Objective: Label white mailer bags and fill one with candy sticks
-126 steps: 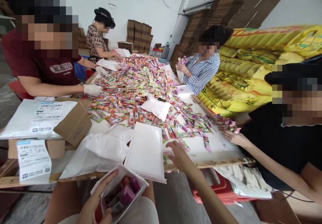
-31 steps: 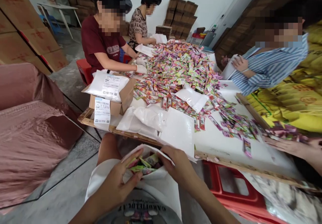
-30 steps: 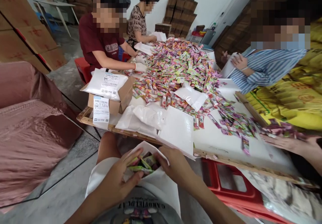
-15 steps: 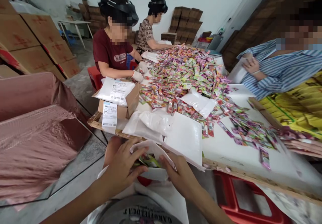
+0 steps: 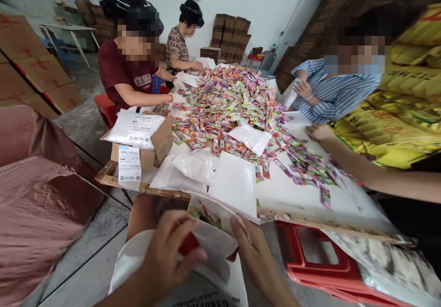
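Note:
A white mailer bag [image 5: 225, 215] stands tilted at the table's near edge, its mouth open, with several small colourful packets [image 5: 206, 215] showing inside. My right hand [image 5: 246, 235] grips the bag's right side, thumb against the rim. My left hand [image 5: 172, 247] is beside and nearer me than the bag's mouth, somewhat blurred. Its thumb and fingers are apart, and I see nothing held between them. A whitish sheet or flap [image 5: 210, 242] hangs below the mouth, over my lap. Just beyond the bag lies a stack of flat white mailers [image 5: 232, 183].
A large heap of packets [image 5: 234, 95] covers the table [image 5: 292, 201]. Filled mailers [image 5: 196, 167] and a carton [image 5: 161, 141] with labelled parcels stand at left. Three co-workers sit around; another person's hand [image 5: 320, 132] reaches in at right. A red stool [image 5: 320, 256] is below.
My left hand has come off the bag's mouth and moved towards me. My right hand still holds the bag. Another person's arm has entered from the right, and the view has shifted right.

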A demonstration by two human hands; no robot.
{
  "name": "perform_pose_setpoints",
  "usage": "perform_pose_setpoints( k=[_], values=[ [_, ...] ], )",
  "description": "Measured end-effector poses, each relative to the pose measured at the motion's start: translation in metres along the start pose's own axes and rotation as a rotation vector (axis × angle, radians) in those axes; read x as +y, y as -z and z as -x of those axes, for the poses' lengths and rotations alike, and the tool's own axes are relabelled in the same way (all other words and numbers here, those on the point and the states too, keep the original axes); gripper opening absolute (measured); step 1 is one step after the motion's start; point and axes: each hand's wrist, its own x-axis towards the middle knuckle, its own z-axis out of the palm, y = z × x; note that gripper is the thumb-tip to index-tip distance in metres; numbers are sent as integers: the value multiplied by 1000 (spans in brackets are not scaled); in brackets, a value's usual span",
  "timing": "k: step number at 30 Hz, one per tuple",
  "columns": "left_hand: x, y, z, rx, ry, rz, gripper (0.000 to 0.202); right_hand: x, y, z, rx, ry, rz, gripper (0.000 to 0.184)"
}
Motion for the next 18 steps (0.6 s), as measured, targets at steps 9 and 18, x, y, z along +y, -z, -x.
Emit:
perform_pose_setpoints(
  k=[9,18],
  values=[
    [-3,2,5,-5,93,273,36,-24,-34,33,-130,356,20,32],
    [-17,34,8,-248,-47,621,32,-28,34,9,67,512,190,33]
  ],
)
